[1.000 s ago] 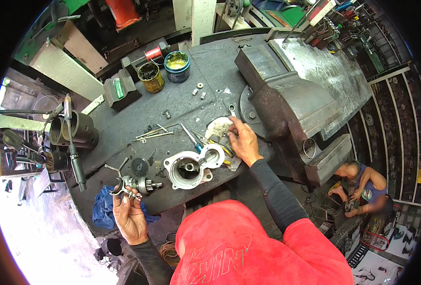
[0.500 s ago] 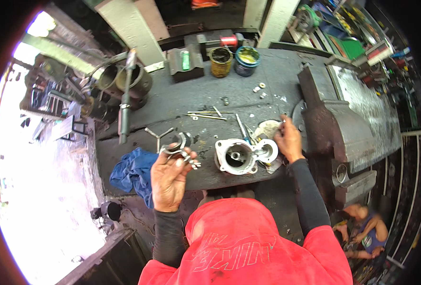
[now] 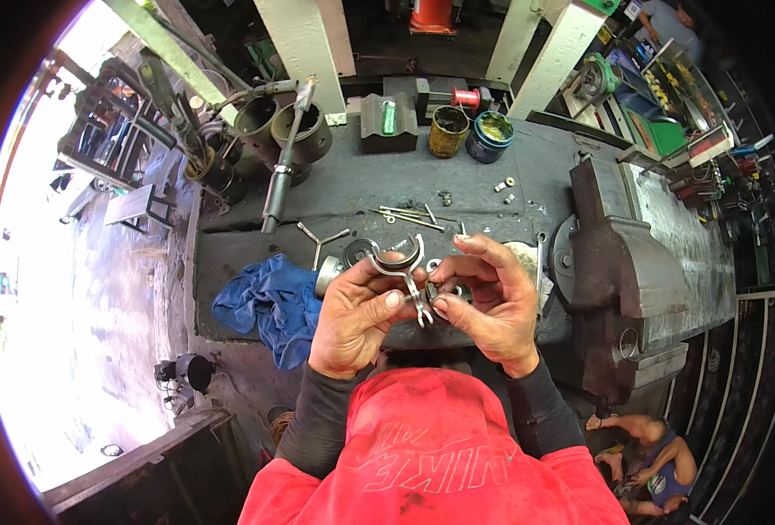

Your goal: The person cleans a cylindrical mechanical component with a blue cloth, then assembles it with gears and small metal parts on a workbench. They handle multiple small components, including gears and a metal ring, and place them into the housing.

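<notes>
Workbench point(image 3: 344, 192): dark, stained; blue cloth point(image 3: 265, 297) at its left end, large vise point(image 3: 632, 271) at right, yellow tin point(image 3: 447, 140) and blue tub point(image 3: 488, 147) near the far edge. Left hand point(image 3: 348, 324) — thumb and fingers closed on the metal fork point(image 3: 413, 282) — holds it over the near side. Right hand point(image 3: 494, 311) pinches a small dark part point(image 3: 430, 292) beside the fork's stem. Another person point(image 3: 665, 464) is low down, lower right.

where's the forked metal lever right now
In the head view, the forked metal lever is near the centre, held in the left hand, right of the blue rag and beside the right hand.
</notes>
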The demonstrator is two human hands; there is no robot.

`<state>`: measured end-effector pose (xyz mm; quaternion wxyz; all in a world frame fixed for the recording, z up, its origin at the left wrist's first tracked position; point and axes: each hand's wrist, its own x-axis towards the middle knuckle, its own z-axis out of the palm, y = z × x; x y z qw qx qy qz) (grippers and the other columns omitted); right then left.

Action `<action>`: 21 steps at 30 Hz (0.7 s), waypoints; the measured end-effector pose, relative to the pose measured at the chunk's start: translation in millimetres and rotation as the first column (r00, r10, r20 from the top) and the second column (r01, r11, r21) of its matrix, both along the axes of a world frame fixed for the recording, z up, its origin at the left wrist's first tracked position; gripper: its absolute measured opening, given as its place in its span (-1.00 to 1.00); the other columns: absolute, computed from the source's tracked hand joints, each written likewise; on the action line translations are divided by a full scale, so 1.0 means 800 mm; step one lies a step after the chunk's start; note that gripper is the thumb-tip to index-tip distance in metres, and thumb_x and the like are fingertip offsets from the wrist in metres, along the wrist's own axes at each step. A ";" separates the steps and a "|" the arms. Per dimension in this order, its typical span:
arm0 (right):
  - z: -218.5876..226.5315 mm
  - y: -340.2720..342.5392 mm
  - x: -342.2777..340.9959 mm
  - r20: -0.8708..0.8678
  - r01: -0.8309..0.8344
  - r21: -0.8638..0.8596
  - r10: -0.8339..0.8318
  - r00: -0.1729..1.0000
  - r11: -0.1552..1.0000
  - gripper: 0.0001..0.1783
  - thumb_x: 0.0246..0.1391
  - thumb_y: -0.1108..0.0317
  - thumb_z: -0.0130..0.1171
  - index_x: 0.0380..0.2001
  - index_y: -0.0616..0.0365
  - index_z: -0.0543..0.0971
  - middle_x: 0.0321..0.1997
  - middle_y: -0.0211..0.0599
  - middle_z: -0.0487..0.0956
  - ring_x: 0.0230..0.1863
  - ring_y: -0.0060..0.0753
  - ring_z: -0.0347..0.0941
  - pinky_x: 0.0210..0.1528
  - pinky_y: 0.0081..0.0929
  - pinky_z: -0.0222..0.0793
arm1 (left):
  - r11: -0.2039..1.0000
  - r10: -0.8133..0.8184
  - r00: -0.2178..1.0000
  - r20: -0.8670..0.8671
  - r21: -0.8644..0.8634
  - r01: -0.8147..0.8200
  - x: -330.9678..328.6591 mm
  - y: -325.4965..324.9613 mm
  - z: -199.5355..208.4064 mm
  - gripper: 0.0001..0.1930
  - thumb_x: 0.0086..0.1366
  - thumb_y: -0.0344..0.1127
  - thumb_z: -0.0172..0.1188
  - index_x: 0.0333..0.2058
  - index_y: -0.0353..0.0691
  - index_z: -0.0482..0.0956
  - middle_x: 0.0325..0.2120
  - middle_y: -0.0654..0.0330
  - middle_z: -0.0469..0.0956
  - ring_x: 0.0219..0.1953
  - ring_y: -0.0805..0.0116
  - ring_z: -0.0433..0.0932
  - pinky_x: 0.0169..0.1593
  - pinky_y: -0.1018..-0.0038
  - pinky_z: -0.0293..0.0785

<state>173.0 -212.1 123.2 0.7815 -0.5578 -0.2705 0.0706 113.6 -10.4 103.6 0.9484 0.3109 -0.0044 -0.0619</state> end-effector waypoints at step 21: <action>-0.006 0.007 -0.032 -0.227 0.039 0.009 -0.036 0.973 0.999 -0.30 0.22 0.73 0.32 0.39 0.28 0.37 0.08 -0.05 0.70 0.19 -0.25 0.67 0.23 -0.39 0.64 | 0.988 0.051 0.998 -0.026 0.147 -0.046 -0.013 -0.004 0.007 -0.52 0.45 -0.52 0.29 0.30 -0.35 0.46 0.15 -0.01 0.62 0.15 0.18 0.68 0.16 0.24 0.75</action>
